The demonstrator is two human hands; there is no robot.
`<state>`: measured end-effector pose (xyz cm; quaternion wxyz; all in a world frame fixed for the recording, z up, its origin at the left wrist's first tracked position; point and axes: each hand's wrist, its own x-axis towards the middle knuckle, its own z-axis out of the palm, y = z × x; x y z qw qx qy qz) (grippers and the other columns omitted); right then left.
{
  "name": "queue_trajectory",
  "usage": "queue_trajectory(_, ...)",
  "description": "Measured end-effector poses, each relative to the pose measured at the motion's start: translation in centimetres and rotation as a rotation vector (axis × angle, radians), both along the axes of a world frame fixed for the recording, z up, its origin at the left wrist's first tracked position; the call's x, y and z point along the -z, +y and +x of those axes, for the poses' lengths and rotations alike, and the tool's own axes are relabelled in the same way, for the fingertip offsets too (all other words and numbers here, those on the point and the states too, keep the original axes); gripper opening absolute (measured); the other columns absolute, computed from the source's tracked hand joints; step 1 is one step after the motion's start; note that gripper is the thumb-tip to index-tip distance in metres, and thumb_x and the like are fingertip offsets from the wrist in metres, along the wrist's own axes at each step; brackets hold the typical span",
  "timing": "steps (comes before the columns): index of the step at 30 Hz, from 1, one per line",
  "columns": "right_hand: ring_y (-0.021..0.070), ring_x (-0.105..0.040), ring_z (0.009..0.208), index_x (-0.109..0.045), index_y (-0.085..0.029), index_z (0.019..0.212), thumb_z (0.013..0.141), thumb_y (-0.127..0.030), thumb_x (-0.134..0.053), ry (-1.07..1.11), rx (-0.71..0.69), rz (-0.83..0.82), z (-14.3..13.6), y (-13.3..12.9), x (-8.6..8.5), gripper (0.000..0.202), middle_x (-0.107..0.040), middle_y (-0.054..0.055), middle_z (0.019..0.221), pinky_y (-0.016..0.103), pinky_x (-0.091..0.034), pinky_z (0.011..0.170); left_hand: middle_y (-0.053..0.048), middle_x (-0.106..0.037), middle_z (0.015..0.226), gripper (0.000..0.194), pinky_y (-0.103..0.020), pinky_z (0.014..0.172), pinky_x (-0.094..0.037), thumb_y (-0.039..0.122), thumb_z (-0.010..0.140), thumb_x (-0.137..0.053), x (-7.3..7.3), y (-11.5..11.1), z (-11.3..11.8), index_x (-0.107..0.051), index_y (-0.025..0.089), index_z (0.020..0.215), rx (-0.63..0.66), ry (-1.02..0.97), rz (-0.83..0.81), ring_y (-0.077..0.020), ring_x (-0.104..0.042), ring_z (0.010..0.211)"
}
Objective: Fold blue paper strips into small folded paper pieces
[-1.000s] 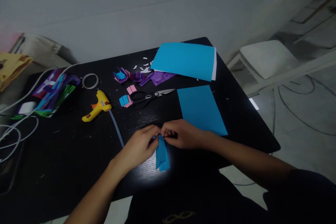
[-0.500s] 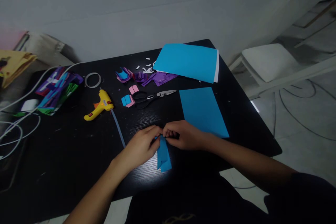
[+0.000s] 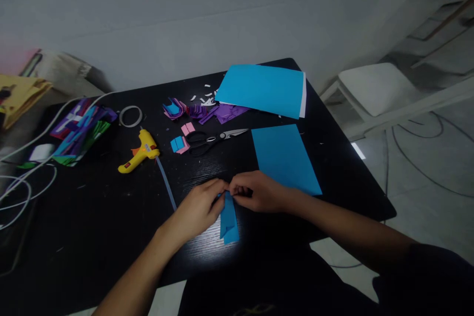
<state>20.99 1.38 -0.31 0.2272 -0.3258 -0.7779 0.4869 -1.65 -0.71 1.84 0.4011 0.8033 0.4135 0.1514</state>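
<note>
A narrow folded piece of blue paper lies on the black table, its lower end toward me and slightly uneven. At its far end my left hand pinches it, fingers closed on the edge. My right hand is curled, thumb and fingers gripping the same end from the right. Both hands' fingertips meet there and hide the top of the strip. Beyond my right forearm a flat blue sheet rests on the table.
Black-handled scissors, small pink and blue folded pieces, a yellow glue gun and a tape ring lie beyond my hands. Stacked blue sheets are at the back, folded papers and white cables at the left.
The lower end of the folded blue paper has narrowed and shifted slightly left. Both hands keep their grip in nearly the same place.
</note>
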Motion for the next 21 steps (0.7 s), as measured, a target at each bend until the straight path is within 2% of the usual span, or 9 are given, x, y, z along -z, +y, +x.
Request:
queue_trajectory(3, 0.0132, -0.061, 0.071, -0.068, -0.018, 0.088, 0.088, -0.006, -0.067, 0.011, -0.013, 0.024, 0.01, 0.02, -0.04, 0.011, -0.066, -0.001, 0.079, 0.025, -0.047, 0.069, -0.003, -0.067, 0.097, 0.024, -0.032, 0.079, -0.052, 0.008, 0.099, -0.048, 0.10, -0.06, -0.05, -0.066, 0.021, 0.110, 0.000, 0.002, 0.002, -0.0194, -0.066, 0.088)
queue_trajectory(21, 0.0143, -0.062, 0.076, -0.068, -0.019, 0.091, 0.093, -0.011, -0.065, -0.049, -0.030, 0.063, 0.07, 0.19, 0.16, 0.008, -0.068, 0.001, 0.084, 0.026, -0.048, 0.072, -0.004, -0.069, 0.099, 0.028, -0.035, 0.083, -0.057, 0.012, 0.103, -0.043, 0.10, 0.02, -0.01, -0.068, 0.020, 0.114, 0.012, 0.014, 0.044, -0.0200, -0.070, 0.090)
